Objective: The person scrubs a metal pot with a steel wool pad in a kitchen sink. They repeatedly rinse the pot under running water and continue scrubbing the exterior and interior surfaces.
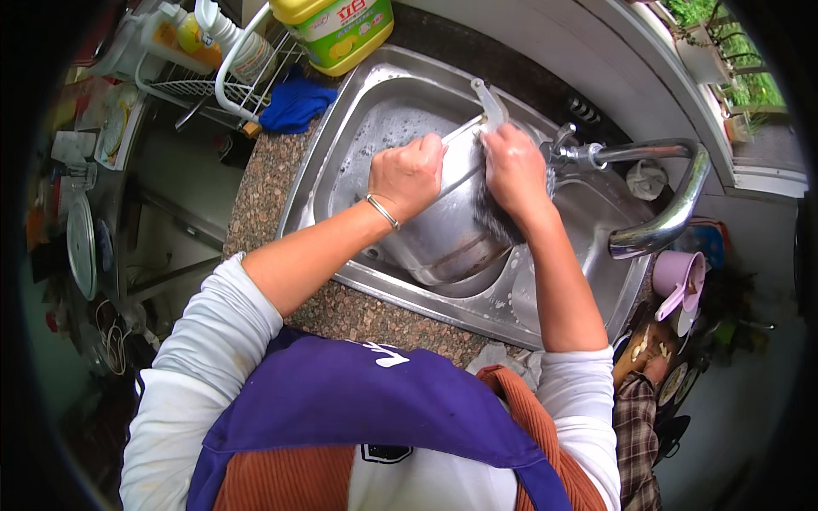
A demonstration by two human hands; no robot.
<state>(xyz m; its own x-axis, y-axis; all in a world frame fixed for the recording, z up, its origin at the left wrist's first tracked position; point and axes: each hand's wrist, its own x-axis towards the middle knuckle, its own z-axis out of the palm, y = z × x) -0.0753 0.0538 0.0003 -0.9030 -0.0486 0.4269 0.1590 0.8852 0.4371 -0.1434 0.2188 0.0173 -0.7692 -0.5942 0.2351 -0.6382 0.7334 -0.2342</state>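
Observation:
A large stainless steel pot lies tilted in the left basin of a double steel sink. My left hand, with a bangle at the wrist, is closed on the pot's rim. At the pot's right side is my right hand, its fingers curled over the upper edge. A dark, blurred scrubber shows below that hand against the pot wall; how it is held is hidden. A pale handle sticks up just beyond my right hand. Suds lie in the basin behind the pot.
A chrome faucet arches over the right basin. Behind the sink stands a yellow-green detergent jug, beside a blue cloth and a white wire rack. At right are a pink dipper and another person's hand at a cutting board.

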